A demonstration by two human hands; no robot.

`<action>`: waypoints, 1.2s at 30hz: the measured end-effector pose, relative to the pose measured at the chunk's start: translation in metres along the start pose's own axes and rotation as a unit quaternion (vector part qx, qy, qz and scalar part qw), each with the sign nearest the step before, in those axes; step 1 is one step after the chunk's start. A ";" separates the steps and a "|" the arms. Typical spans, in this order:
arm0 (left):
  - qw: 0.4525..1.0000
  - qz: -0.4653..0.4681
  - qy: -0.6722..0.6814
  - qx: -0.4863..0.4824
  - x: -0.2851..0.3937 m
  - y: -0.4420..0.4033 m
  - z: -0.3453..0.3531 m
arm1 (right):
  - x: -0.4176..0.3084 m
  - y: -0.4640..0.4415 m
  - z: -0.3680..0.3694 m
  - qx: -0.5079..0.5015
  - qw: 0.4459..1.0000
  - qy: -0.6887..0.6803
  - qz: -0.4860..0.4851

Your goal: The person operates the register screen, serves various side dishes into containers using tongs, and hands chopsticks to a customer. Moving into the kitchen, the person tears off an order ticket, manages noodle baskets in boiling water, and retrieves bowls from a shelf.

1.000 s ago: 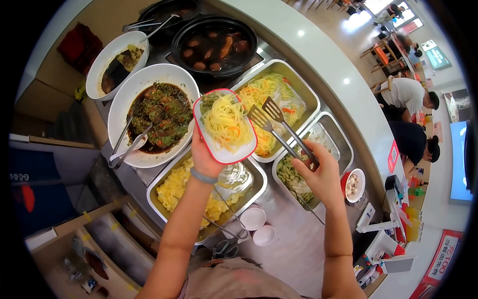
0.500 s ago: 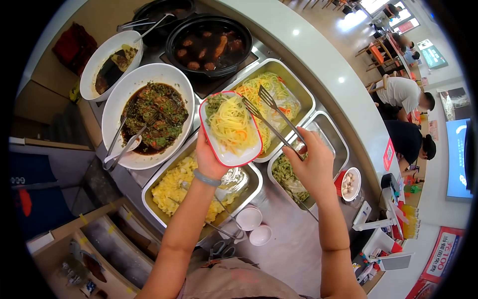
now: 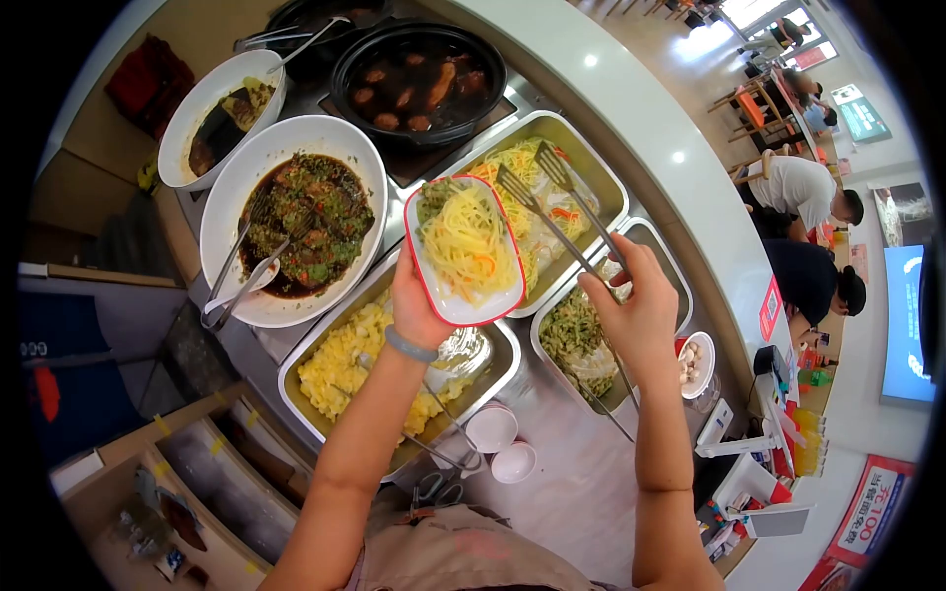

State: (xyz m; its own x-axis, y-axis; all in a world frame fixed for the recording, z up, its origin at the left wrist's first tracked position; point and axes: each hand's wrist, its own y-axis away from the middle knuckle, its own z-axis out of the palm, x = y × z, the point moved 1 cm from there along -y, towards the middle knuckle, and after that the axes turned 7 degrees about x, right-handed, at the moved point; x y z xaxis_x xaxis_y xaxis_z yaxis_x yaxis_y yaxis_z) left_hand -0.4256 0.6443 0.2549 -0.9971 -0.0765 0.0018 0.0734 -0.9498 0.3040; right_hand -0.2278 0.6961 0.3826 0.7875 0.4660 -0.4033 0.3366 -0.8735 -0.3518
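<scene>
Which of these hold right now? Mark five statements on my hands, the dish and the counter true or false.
1. The left hand holds a red-rimmed dish. True.
2. That dish is empty. False: it carries shredded yellow food.
3. The right hand grips metal tongs. True.
4. The tongs are squeezed fully closed. False: their slotted ends stand apart.
5. Small white bowls stand on the counter. True.
</scene>
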 end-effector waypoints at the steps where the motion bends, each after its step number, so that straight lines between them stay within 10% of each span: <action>1: 1.000 0.000 0.001 0.001 0.001 0.001 0.001 | 0.003 0.000 -0.002 0.003 1.000 -0.023 0.019; 17: 0.992 0.111 -0.024 0.055 0.063 0.084 0.020 | 0.059 0.038 0.119 -0.126 0.986 0.107 0.026; 20: 0.989 0.140 -0.019 -0.052 0.086 0.114 0.022 | -0.004 0.055 0.093 -0.006 0.991 0.103 -0.081; 24: 0.980 0.194 -0.018 -0.040 0.116 0.155 0.013 | -0.082 0.141 0.091 -0.259 0.950 -0.105 -0.136; 31: 0.968 0.246 -0.025 -0.035 0.152 0.214 -0.015 | -0.098 0.170 0.104 -0.307 0.938 0.070 -0.143; 36: 0.964 0.263 -0.005 -0.034 0.161 0.243 -0.034 | -0.068 0.109 0.062 -0.415 0.902 -0.073 -0.094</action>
State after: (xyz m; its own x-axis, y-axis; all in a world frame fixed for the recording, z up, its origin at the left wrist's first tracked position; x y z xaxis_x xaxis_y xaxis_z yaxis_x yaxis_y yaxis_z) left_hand -0.5679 0.3913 0.2965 -0.8214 -0.5506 0.1484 0.5702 -0.7982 0.1943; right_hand -0.2769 0.5777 0.3195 0.6211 0.5774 -0.5299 0.7747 -0.5546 0.3037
